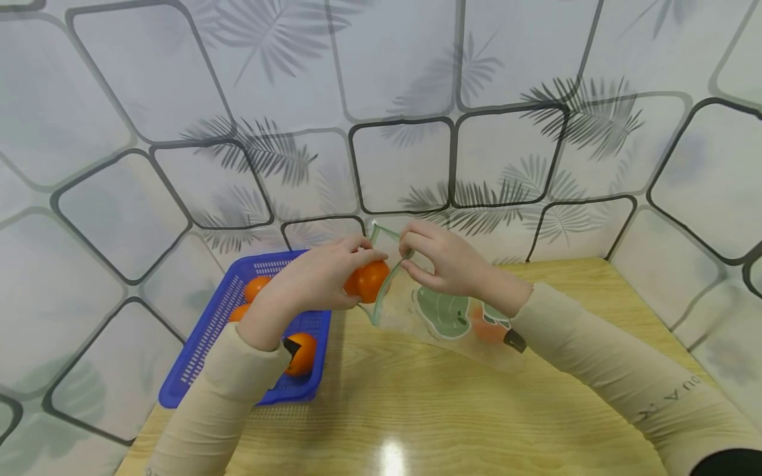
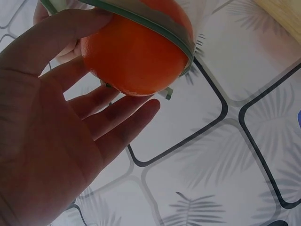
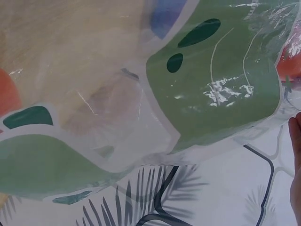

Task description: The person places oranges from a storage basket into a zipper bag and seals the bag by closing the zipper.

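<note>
My left hand [image 1: 318, 274] holds an orange [image 1: 369, 281] at the mouth of a clear zip bag [image 1: 411, 311]. In the left wrist view, thumb and fingers curve about the orange [image 2: 134, 59], and the bag's green rim [image 2: 155, 28] lies across its upper part. The orange is partly inside the opening. With thumb and fingers my right hand [image 1: 443, 259] pinches the green-edged rim of the bag. Green and orange produce pictures are printed on the bag [image 3: 216, 94], which fills most of the right wrist view; only a sliver of the right hand [image 3: 295, 160] shows there.
A blue plastic basket [image 1: 321, 360] stands at the left, partly under my left forearm. It holds further oranges, one [image 1: 302, 354] near its front and another [image 1: 256, 289] farther back. The wooden table [image 1: 452, 416] meets a patterned wall covering [image 1: 405, 165] behind and at the sides.
</note>
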Action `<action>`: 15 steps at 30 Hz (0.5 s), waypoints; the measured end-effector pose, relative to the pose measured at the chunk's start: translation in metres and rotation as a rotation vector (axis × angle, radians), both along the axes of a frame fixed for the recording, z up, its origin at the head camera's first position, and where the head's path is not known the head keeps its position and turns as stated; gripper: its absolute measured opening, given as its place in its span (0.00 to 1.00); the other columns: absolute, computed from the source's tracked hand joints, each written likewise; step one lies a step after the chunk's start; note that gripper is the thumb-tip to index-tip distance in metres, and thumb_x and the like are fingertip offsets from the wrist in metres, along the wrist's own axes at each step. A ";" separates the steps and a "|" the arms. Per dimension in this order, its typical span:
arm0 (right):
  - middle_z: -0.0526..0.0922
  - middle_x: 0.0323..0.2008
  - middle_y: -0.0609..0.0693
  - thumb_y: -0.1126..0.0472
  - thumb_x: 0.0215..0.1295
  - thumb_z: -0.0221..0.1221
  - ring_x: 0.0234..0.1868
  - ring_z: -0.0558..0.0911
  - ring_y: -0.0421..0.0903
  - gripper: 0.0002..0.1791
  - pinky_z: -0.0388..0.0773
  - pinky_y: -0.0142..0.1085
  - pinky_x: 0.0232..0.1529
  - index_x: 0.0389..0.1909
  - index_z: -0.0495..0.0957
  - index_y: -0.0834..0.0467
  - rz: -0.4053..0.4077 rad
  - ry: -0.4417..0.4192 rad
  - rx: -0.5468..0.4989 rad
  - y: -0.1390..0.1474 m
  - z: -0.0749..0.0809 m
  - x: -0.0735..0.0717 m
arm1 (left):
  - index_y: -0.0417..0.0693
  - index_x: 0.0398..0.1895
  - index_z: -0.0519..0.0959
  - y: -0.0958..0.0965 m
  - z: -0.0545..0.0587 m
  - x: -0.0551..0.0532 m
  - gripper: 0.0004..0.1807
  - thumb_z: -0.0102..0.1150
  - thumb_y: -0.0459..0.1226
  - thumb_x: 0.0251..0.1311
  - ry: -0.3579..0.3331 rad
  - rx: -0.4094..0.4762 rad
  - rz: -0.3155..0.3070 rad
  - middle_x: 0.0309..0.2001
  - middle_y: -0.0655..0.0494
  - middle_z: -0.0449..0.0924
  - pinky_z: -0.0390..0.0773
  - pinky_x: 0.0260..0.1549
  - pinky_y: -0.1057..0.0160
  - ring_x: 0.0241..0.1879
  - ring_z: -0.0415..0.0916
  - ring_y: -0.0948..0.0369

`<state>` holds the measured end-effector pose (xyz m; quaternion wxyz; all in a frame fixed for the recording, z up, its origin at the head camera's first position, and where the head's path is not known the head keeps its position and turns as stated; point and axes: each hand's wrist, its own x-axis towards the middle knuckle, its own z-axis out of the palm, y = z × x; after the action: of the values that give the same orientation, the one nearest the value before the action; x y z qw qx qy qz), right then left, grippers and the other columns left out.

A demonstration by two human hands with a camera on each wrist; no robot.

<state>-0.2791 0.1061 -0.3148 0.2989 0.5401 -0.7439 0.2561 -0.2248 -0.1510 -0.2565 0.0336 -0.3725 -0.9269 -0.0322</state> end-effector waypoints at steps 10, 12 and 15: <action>0.78 0.39 0.52 0.67 0.66 0.66 0.39 0.77 0.46 0.06 0.79 0.41 0.42 0.37 0.77 0.59 0.007 0.021 -0.022 -0.001 0.002 0.001 | 0.51 0.73 0.77 -0.001 -0.002 0.000 0.38 0.78 0.38 0.57 -0.009 0.009 -0.012 0.67 0.46 0.76 0.85 0.50 0.53 0.53 0.81 0.50; 0.78 0.39 0.52 0.68 0.65 0.66 0.39 0.77 0.46 0.06 0.78 0.41 0.42 0.37 0.77 0.59 0.009 0.023 -0.027 -0.001 0.002 0.001 | 0.51 0.73 0.76 -0.001 -0.001 0.000 0.37 0.77 0.38 0.58 -0.017 0.008 -0.009 0.67 0.46 0.76 0.84 0.48 0.54 0.51 0.81 0.52; 0.79 0.39 0.52 0.67 0.66 0.66 0.39 0.76 0.46 0.06 0.78 0.41 0.42 0.37 0.77 0.59 0.011 0.028 -0.025 -0.002 0.001 0.001 | 0.53 0.75 0.75 -0.001 -0.001 0.000 0.38 0.76 0.38 0.59 -0.035 -0.003 0.012 0.66 0.48 0.76 0.83 0.44 0.55 0.48 0.80 0.53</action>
<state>-0.2786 0.1043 -0.3135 0.3146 0.5438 -0.7334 0.2596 -0.2246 -0.1524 -0.2570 0.0169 -0.3664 -0.9295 -0.0372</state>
